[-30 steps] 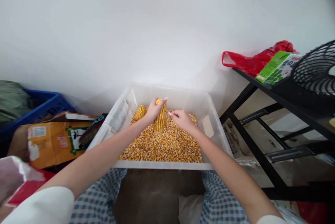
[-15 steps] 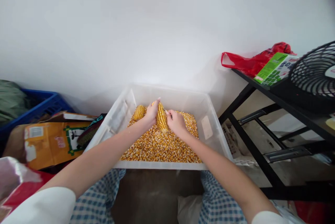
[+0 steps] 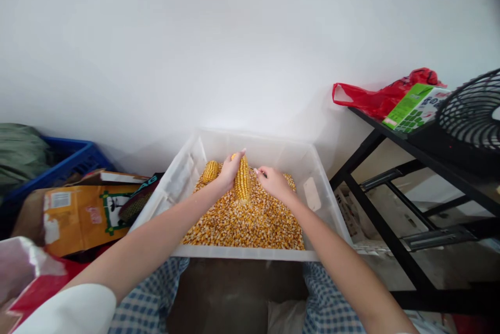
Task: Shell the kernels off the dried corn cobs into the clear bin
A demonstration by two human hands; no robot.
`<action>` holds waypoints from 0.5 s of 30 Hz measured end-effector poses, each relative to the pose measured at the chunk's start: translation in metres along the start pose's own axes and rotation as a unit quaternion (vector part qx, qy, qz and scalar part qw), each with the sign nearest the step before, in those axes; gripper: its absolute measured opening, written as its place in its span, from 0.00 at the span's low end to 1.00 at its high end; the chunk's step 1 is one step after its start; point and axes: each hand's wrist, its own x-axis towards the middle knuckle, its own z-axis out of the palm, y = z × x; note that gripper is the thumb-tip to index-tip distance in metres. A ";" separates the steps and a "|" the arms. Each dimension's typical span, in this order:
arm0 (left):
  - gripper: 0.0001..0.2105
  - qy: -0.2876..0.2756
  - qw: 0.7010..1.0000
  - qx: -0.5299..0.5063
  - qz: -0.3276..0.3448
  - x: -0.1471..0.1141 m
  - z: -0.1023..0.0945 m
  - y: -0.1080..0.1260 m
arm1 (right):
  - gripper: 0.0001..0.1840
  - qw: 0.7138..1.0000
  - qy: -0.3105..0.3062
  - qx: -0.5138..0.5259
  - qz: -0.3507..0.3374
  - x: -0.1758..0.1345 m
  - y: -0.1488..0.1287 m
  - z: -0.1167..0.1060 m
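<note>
My left hand point(image 3: 229, 171) is wrapped round a corn cob point(image 3: 242, 180) covered in yellow kernels. It holds the cob tilted, its lower end close above the loose corn kernels point(image 3: 242, 227). Just right of the cob, a small gap away, my right hand point(image 3: 273, 182) is closed; a small dark bit shows at its fingers, too little to name. Another corn cob point(image 3: 210, 171) lies on the kernels at the left. All of this is inside a translucent plastic bin point(image 3: 250, 254).
On the right stands a black metal-framed shelf point(image 3: 390, 219) bearing a red plastic bag point(image 3: 375, 99), a green-and-white box point(image 3: 414, 108) and a black fan point(image 3: 474, 110). To the left are a blue crate point(image 3: 84, 159) and an orange package point(image 3: 78, 214). A white wall rises behind the bin.
My right hand has moved slightly right, away from the cob it was touching. The cob in my left hand now stands more upright. The whole view has shifted a little.
</note>
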 end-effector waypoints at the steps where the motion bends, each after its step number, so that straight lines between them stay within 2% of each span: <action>1: 0.18 -0.015 1.000 0.010 0.001 0.000 -0.001 0.000 | 0.19 1.000 0.002 -0.020 -0.001 -0.001 -0.002 0.000; 5: 0.18 -0.038 0.999 0.035 0.011 -0.001 -0.002 -0.003 | 0.19 0.997 0.005 -0.073 -0.008 -0.006 -0.008 -0.001; 15: 0.17 -0.084 0.996 -0.006 -0.030 -0.005 0.002 0.000 | 0.20 0.997 -0.001 -0.082 -0.013 -0.007 -0.016 -0.004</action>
